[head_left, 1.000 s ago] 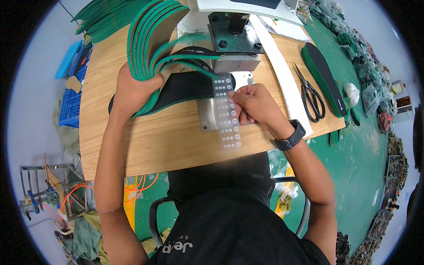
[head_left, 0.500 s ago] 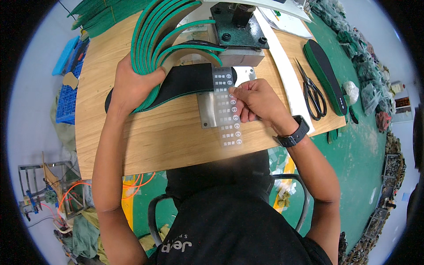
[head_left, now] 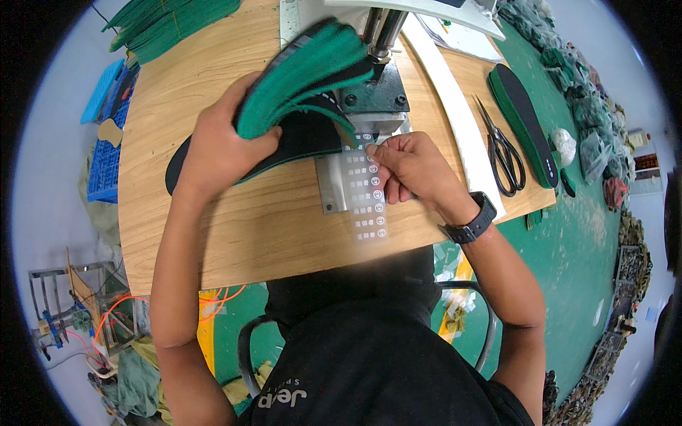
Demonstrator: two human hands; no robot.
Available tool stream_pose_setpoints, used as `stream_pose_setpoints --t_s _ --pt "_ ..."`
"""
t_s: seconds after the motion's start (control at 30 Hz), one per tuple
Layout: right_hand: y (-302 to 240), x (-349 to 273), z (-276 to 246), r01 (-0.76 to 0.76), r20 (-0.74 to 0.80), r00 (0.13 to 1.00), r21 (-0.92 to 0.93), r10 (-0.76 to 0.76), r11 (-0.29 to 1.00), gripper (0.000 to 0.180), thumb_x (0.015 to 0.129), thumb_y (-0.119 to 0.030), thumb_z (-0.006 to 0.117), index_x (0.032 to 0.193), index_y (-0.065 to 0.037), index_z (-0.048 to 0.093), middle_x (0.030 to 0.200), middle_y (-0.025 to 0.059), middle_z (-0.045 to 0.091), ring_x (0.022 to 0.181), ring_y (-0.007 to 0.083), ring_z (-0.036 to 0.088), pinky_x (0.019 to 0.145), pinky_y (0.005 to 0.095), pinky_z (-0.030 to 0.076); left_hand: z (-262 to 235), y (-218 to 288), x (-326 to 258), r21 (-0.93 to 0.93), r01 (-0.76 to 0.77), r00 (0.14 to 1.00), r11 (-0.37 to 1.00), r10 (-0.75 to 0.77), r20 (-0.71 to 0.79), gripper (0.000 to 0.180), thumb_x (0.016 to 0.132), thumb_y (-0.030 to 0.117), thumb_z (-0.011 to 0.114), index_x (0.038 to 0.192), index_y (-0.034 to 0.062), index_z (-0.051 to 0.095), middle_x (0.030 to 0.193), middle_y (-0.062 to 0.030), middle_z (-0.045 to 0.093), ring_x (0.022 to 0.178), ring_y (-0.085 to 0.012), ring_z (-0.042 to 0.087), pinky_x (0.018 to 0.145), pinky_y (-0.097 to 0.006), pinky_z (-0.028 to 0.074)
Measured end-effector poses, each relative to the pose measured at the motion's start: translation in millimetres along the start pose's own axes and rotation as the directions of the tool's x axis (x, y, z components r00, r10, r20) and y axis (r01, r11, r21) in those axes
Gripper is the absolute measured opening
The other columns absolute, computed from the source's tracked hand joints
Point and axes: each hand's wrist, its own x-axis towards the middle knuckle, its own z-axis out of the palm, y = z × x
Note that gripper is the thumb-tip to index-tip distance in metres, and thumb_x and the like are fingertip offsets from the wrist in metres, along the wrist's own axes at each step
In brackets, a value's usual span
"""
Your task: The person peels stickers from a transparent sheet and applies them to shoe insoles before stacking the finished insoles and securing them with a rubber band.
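Observation:
My left hand (head_left: 231, 145) is wrapped round a bent stack of green-edged insoles (head_left: 302, 74), its thumb along the near side. Under the stack, a black insole (head_left: 302, 135) with a green edge lies on the table, its right end by the press. My right hand (head_left: 412, 169) pinches the edge of a clear label strip (head_left: 366, 209) with white printed marks. That strip hangs over a metal base plate (head_left: 331, 188) and reaches towards the table's near edge. The press head (head_left: 373, 96), dark plate over a metal block, stands just beyond the strip.
Right of the press lie a long white strip (head_left: 444, 92), black-handled scissors (head_left: 503, 153) and a green-sided insole (head_left: 522, 121). Green sheets (head_left: 170, 25) are piled at the far left. A blue crate (head_left: 106, 170) stands beside the wooden table (head_left: 170, 248).
The stack in my left hand has tipped, now showing green edges instead of fanned beige undersides. The press head sits lower in the picture, with its rods showing. My right hand still pinches the strip.

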Motion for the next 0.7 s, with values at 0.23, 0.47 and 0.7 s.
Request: stream_pose_setpoints --t_s 0.23,0.47,0.7 --pt "6.6 -5.0 2.6 0.060 -0.033 0.998 0.071 -0.057 0.996 0.026 0.090 -0.021 0.059 0.070 -0.003 0.059 0.059 0.0044 0.061 0.040 0.0094 0.055 0.034 0.0179 0.037 11.6 8.0 3.9 0.363 -0.125 0.982 0.923 0.064 0.175 0.083 0.058 0.019 0.076 0.132 0.0067 0.041 0.105 -0.0228 0.060 0.099 -0.0403 0.056 0.087 -0.044 0.044" --pt "29.7 -33.3 -12.6 0.128 -0.230 0.972 0.367 -0.043 0.921 0.023 0.090 -0.016 0.057 0.071 -0.003 0.056 0.061 0.0051 0.060 0.043 0.0109 0.056 0.036 0.0189 0.038 4.2 17.6 3.0 0.348 -0.099 0.976 0.932 0.022 0.218 0.079 0.058 0.022 0.075 0.130 0.0109 0.042 0.093 -0.0202 0.063 0.089 -0.0389 0.059 0.079 -0.044 0.047" --pt "28.3 -36.6 -10.8 0.188 -0.277 0.960 0.501 -0.050 0.845 0.020 0.090 -0.017 0.058 0.080 0.001 0.058 0.067 0.0080 0.062 0.053 0.0132 0.060 0.046 0.0201 0.045 -6.8 12.0 3.6 0.218 -0.008 0.968 0.976 -0.047 0.246 0.059 0.063 0.020 0.070 0.117 0.0065 0.052 0.082 -0.0175 0.063 0.076 -0.0339 0.061 0.073 -0.038 0.049"
